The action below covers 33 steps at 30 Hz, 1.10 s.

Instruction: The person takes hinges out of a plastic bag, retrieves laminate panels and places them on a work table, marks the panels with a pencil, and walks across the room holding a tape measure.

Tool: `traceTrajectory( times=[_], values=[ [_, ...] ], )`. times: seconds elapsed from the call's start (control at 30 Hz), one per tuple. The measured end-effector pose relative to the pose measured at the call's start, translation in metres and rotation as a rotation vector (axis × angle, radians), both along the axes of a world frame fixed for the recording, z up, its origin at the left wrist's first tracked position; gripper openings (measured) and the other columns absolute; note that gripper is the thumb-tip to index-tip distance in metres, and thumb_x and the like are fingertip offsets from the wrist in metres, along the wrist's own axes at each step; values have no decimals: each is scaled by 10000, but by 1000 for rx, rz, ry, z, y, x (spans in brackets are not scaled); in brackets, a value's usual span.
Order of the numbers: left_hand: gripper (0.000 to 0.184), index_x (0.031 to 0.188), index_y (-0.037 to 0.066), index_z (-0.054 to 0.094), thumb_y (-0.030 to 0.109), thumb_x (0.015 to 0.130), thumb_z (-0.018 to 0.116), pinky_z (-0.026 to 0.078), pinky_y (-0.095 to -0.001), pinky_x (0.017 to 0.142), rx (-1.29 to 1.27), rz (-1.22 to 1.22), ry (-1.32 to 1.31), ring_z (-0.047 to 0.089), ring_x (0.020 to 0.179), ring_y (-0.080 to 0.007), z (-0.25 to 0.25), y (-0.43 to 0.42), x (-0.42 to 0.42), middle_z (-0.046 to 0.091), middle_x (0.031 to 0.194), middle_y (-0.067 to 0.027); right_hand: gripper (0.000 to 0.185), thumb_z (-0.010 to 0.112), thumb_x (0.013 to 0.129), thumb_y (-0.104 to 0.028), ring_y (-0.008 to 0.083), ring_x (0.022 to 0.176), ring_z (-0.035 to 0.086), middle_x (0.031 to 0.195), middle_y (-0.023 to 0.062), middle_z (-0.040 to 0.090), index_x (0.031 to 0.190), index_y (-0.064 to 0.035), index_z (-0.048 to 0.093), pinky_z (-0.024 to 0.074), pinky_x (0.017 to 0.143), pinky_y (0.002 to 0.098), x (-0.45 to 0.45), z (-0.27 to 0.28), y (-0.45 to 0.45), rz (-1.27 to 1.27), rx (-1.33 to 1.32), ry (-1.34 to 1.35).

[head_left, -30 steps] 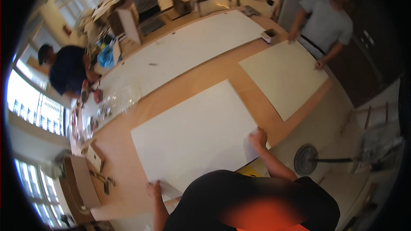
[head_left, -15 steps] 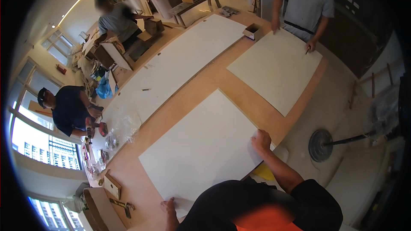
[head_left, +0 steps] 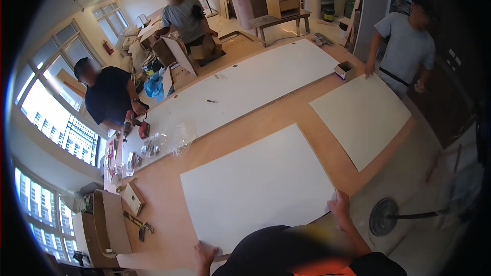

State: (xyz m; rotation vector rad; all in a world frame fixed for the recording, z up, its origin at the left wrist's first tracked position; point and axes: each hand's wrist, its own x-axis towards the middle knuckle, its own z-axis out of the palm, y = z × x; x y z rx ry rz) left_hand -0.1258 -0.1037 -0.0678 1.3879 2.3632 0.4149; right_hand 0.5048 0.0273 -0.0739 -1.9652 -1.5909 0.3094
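Note:
A flat white panel [head_left: 255,189] lies on the tan work table in front of me. My left hand [head_left: 205,253] grips its near left corner, fingers closed at the edge. On the right edge, near the closest corner, my right hand [head_left: 340,207] is closed around the panel with the thumb on top. A dark cap and part of an orange garment hide some of the near edge. Beyond the panel's right side lies a second, cream-white sheet [head_left: 365,117], with a co-worker in grey touching its far edge.
A long white board [head_left: 245,92] spans the table's far side, with a plastic bag [head_left: 179,138] on it. A person in dark clothes has a red drill [head_left: 143,129] nearby. A clamp [head_left: 139,225] and small wooden piece [head_left: 134,198] lie left; a round-based stand [head_left: 383,217] is right.
My view has tilted, so the table appears shifted right and lower. Both my hands stay on the panel. The grey-shirted co-worker's hand has come up off the cream-white sheet.

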Motion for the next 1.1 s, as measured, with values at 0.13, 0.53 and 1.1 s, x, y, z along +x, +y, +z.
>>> traceTrajectory(
  times=[0.13,0.53,1.1],
  values=[
    [958,1317,-78,490,424,602,884,441,-529,976,63,-129,78,506,1135,-450,31,-14,22,539,1227,-253,776,836,616,-116,449,1182,523,1255,245,583,1307,23,511,443,1012,473,12,30,-9,216,-124,110],
    [863,1289,-18,555,390,597,870,439,-518,948,164,-396,162,518,1066,-411,18,-29,1,544,1147,-229,833,808,661,-130,410,1186,548,1293,234,543,1412,-13,467,476,1006,438,28,-9,-12,327,-285,-317],
    [831,1309,14,553,381,629,857,447,-501,884,340,-514,218,515,1003,-394,1,-35,-8,538,1100,-213,801,808,715,-160,381,1203,552,1308,200,563,1436,-63,472,461,1039,418,24,-6,-10,231,-328,-266]
  ],
)
